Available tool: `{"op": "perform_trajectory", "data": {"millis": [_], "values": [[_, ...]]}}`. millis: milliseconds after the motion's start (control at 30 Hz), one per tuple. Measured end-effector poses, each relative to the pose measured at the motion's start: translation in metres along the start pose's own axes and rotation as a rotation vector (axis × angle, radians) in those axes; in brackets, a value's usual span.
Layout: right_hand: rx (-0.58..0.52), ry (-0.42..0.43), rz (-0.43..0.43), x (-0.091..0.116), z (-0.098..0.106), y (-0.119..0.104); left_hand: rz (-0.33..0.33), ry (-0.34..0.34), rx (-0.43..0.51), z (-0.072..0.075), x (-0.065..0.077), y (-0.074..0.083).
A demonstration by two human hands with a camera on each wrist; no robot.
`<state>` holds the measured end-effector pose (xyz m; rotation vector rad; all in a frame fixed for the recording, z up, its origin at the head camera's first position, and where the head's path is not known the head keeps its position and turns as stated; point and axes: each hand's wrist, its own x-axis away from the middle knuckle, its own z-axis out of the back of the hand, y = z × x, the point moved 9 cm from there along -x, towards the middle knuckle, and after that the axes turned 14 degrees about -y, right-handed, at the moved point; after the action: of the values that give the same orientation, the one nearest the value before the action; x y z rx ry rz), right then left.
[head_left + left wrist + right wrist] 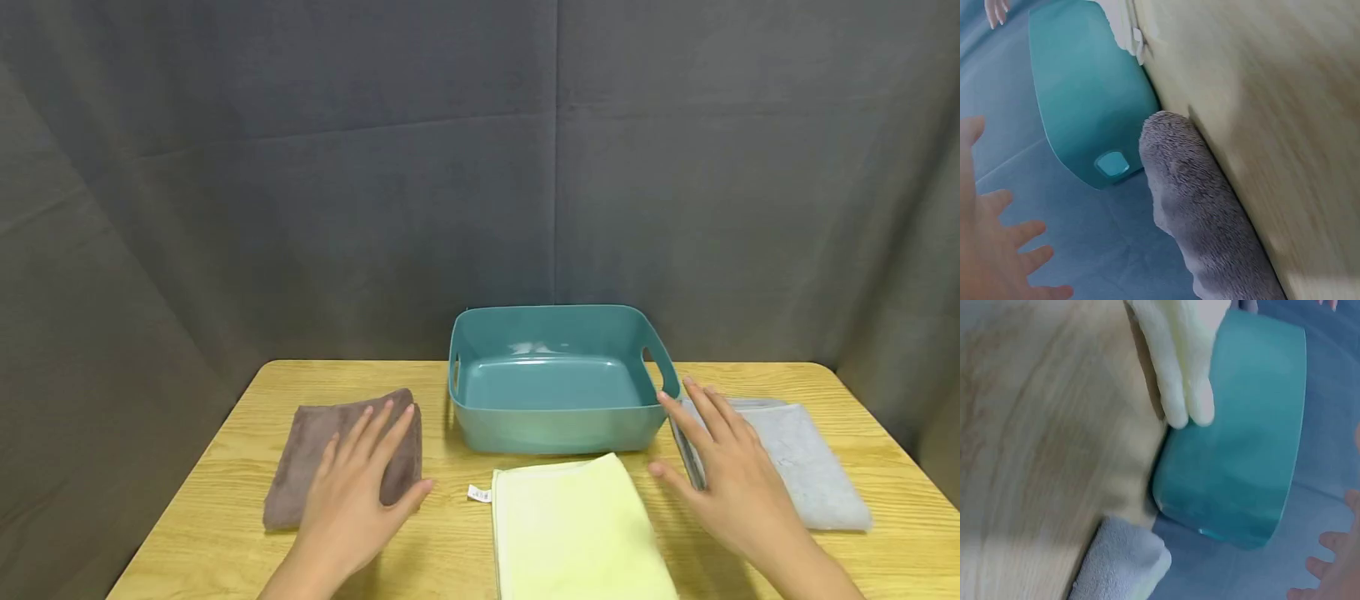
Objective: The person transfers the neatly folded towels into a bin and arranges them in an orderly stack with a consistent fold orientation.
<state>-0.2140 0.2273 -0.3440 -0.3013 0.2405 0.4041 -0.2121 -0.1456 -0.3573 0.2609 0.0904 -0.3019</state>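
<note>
Yellow cloth (577,533) lies folded on the table (450,554), nearest you, ctr, btwn your hands; a white tag (479,494) sticks out on its L side. Your L hand (352,496) is spread wide, nothing held, above the brown cloth (300,467); L wrist view shows a gap, so no contact. Your R hand (738,483) is wide too, nothing held, near the grey cloth (813,479) & the R front corner of the teal bin (555,432); looks apart from both.

Step in hand, I'd judge: hands poised, no grip yet. To do it well, come down level, get thumbs under a folded edge & pinch all layers tog.; soft pile prob. sags if lifted by one corner. Mind R fingertips vs. the rim, as a knock could shift it.

Farther back, ctr: the bin, upright, cut-out handle each end; you can see its inside floor w/ some glare, no cloth in it. Behind: dark curtain (375,208).
</note>
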Motion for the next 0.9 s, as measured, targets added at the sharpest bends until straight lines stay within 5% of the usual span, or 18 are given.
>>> {"op": "perform_trajectory", "data": {"millis": [900], "values": [[-0.166, -0.108, 0.204, -0.004, -0.012, -0.067, -0.106, 0.044, 0.027, 0.016, 0.036, -0.04]]}}
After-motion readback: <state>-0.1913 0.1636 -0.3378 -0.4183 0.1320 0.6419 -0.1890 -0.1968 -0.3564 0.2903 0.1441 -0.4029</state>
